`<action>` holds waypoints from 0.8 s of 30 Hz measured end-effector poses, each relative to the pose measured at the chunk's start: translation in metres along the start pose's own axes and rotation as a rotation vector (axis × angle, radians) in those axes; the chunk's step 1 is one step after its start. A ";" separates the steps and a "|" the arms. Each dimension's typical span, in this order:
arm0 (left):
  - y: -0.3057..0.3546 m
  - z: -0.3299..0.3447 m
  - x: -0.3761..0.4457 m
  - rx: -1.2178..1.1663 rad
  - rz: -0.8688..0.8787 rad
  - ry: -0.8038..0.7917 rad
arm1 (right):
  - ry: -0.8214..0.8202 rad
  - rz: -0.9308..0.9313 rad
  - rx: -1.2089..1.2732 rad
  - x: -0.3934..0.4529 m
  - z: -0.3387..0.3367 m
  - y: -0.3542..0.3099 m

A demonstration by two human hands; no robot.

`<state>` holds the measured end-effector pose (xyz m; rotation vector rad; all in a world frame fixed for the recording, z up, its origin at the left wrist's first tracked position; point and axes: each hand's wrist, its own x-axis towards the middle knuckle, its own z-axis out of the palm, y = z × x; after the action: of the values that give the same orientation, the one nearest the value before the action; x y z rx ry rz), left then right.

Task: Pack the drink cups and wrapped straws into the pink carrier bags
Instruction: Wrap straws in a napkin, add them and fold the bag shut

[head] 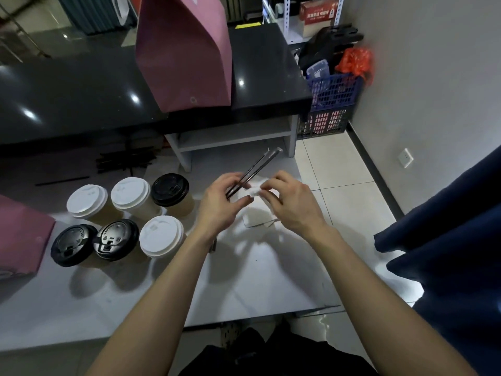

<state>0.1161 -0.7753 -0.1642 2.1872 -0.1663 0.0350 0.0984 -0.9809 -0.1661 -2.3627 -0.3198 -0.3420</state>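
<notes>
My left hand (221, 204) grips a bundle of wrapped black straws (257, 168) that points up and to the right. Beside it, my right hand (287, 202) pinches a small white folded napkin (253, 190) against the straws' lower end. Several lidded paper cups stand in two rows on the white table (257, 280) to the left, some with white lids (161, 236), some with black lids (116, 239). One pink carrier bag (187, 55) stands on the black counter (81, 99). Another pink bag (21, 237) lies at the left edge.
A pile of loose black straws (126, 161) lies under the counter's overhang. White napkins (257, 219) lie on the table below my hands. A blue crate (329, 104) with clutter stands on the floor at right. A dark blue cloth (447, 253) hangs at the right.
</notes>
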 end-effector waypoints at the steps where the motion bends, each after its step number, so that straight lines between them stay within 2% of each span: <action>1: 0.001 -0.002 0.004 0.024 0.020 0.029 | 0.014 -0.017 0.014 0.002 -0.004 -0.001; 7: 0.007 -0.016 0.013 -0.049 0.031 -0.067 | 0.038 -0.095 0.059 0.009 -0.011 0.005; 11: -0.001 -0.026 0.015 -0.082 -0.048 0.089 | 0.213 0.075 0.063 0.007 0.003 0.019; 12: -0.005 -0.030 0.014 -0.110 -0.064 0.126 | 0.184 0.133 0.020 0.004 0.009 0.026; 15: -0.011 -0.043 0.012 -0.173 -0.076 0.202 | -0.184 0.250 -0.137 -0.006 0.033 0.041; 17: -0.012 -0.050 0.009 -0.176 -0.067 0.247 | -0.320 0.274 -0.193 -0.010 0.048 0.046; 24: -0.009 -0.066 0.005 -0.321 -0.068 0.333 | -0.299 0.223 -0.205 -0.014 0.059 0.057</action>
<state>0.1251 -0.7175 -0.1327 1.8344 0.0871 0.3115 0.1130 -0.9824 -0.2480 -2.6232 -0.1612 0.0911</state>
